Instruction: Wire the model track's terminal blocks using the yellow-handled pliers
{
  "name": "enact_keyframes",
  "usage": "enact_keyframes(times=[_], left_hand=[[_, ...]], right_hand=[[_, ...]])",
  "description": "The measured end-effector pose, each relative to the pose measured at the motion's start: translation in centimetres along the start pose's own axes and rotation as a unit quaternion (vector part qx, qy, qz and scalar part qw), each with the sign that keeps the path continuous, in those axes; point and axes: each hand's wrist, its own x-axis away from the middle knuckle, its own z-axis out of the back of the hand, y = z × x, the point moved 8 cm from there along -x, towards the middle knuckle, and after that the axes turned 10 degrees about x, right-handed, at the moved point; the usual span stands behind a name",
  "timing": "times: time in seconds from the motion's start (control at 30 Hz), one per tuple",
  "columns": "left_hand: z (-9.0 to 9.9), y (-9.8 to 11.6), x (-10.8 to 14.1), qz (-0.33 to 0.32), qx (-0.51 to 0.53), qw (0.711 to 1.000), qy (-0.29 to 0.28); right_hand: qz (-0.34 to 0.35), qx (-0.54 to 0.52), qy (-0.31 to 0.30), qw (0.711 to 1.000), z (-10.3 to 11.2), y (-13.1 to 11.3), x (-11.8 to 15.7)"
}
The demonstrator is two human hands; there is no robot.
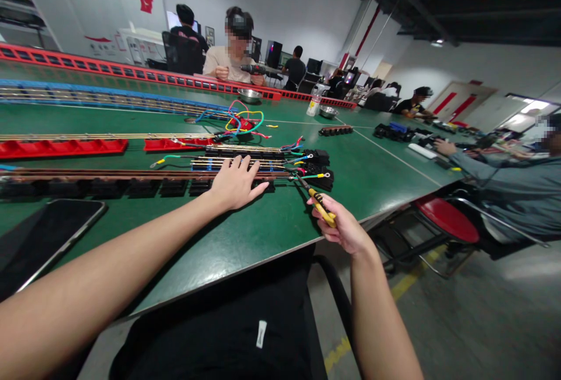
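My left hand (pixel 236 184) lies with its fingers spread across a long black rail assembly (pixel 175 178) that carries copper-coloured strips. In my right hand (pixel 342 225) are yellow-and-black-handled pliers (pixel 323 207), my fingers wrapped round the grips. Their jaws reach the right end of the rails, close to a green wire (pixel 311 177) with a yellow sleeve and a ring terminal. Whether the jaws grip anything is too small to tell. Black end pieces (pixel 318 158) sit at that end. Another green wire (pixel 169 158) with a ring terminal lies left of my left hand.
A phone (pixel 52 239) lies at the left on the green table (pixel 258 228). Red holders (pixel 65 147), a blue rail (pixel 109 95) and looped coloured wires (pixel 245 123) lie behind. Farther back are metal bowls (pixel 249 96) and a bottle (pixel 314 100). Other people sit around; one holds a power drill (pixel 254 69).
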Motion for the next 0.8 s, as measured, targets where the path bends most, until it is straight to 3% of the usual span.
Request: enact_keyframes(times=[0.2, 0.43, 0.63, 0.8], left_hand=[[-0.1, -0.1, 0.0, 0.001, 0.000, 1.000, -0.001], [0.0, 0.0, 0.0, -0.003, -0.015, 1.000, 0.003], [0.0, 0.0, 0.0, -0.002, -0.009, 1.000, 0.002], [0.0, 0.0, 0.1, -0.003, -0.007, 1.000, 0.006]], right_hand=[[0.067, 0.173, 0.048, 0.982, -0.2, -1.0, 0.3], [0.154, 0.377, 0.117, 0.906, 0.0, -2.2, 0.8], [0.145, 0.504, 0.146, 0.839, 0.0, -2.4, 0.9], [0.146, 0.536, 0.162, 0.815, -0.2, -2.6, 1.2]])
